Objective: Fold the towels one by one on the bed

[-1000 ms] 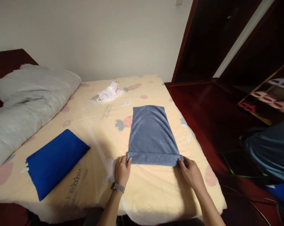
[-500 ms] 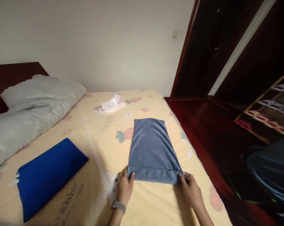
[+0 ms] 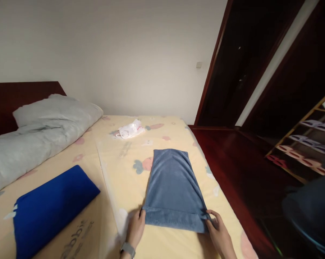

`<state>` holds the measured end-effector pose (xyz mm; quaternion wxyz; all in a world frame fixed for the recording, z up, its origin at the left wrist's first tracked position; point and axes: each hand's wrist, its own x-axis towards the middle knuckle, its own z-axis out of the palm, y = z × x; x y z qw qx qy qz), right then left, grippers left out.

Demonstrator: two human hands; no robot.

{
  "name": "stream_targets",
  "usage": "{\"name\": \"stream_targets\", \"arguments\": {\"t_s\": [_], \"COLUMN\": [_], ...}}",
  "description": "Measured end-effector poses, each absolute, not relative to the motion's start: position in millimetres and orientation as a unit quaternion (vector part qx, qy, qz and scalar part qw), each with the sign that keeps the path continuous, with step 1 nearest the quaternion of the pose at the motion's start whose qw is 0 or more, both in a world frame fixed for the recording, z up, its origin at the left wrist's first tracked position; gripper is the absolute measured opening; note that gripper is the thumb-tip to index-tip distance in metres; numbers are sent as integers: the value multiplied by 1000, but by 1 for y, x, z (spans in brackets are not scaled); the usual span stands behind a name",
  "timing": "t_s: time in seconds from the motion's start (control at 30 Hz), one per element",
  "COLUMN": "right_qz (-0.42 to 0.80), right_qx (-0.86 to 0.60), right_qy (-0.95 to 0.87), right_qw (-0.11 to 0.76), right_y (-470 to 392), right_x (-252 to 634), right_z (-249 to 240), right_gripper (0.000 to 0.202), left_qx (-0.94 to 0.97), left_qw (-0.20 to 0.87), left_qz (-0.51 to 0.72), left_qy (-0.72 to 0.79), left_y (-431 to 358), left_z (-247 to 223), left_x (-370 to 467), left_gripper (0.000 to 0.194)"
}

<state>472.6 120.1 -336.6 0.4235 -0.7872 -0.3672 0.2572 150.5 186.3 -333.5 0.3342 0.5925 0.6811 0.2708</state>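
Note:
A greyish-blue plush cloth [image 3: 173,183] lies flat on the bed, its near edge folded over into a band. My left hand [image 3: 136,226], with a grey watch band on the wrist, pinches the left end of that folded band between thumb and fingers. At the right end, my right hand [image 3: 218,230] grips the other corner of the fold, thumb below and fingers above. Over to the left lies a folded royal-blue cloth [image 3: 54,207] with small white tags at its left edge.
A crumpled white plastic bag [image 3: 131,128] lies on the patterned yellow bedsheet [image 3: 124,167]. The grey quilt [image 3: 51,126] is bunched up at the left by the headboard [image 3: 24,95]. Right of the bed are a dark red floor [image 3: 219,154] and a shoe rack [image 3: 300,111] with slippers.
The view has tilted up a little, so everything sits lower. Both hands still hold the folded edge of the greyish-blue cloth, and the right fingers now reach further over its top.

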Motion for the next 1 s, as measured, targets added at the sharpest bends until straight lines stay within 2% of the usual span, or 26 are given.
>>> {"name": "stream_targets", "arguments": {"t_s": [0.13, 0.23, 0.37, 0.47, 0.57, 0.63, 0.7, 0.83, 1.0], "right_qz": [310, 315, 300, 209, 102, 107, 152, 218, 271], "right_qx": [-775, -786, -802, -804, -752, -694, -658, -649, -665], "right_qy": [-376, -375, -387, -455, -582, -662, -701, -698, -641], "right_qw": [402, 378, 341, 321, 291, 261, 230, 213, 271], "right_y": [98, 83, 69, 61, 55, 52, 51, 52, 61], "right_x": [478, 481, 483, 482, 484, 487, 492, 507, 520], "right_z": [-332, -334, -337, -332, -322, -319, -322, -333, -330], "right_gripper": [39, 36, 33, 43, 43, 41, 43, 49, 37], "left_qx": [744, 773, 724, 723, 808, 851, 864, 864, 854], "left_qw": [168, 138, 198, 201, 206, 214, 208, 175, 185], "left_qz": [51, -28, 3, 125, 209, 190, 165, 166, 192], "left_qy": [644, 619, 661, 649, 511, 441, 427, 442, 447], "left_y": [168, 155, 141, 137, 135, 134, 132, 135, 145], "left_z": [-311, -304, -300, -294, -289, -291, -298, -314, -324], "left_x": [145, 142, 135, 126, 114, 107, 103, 102, 101], "left_gripper": [36, 33, 31, 24, 54, 74, 84, 69, 48]}}
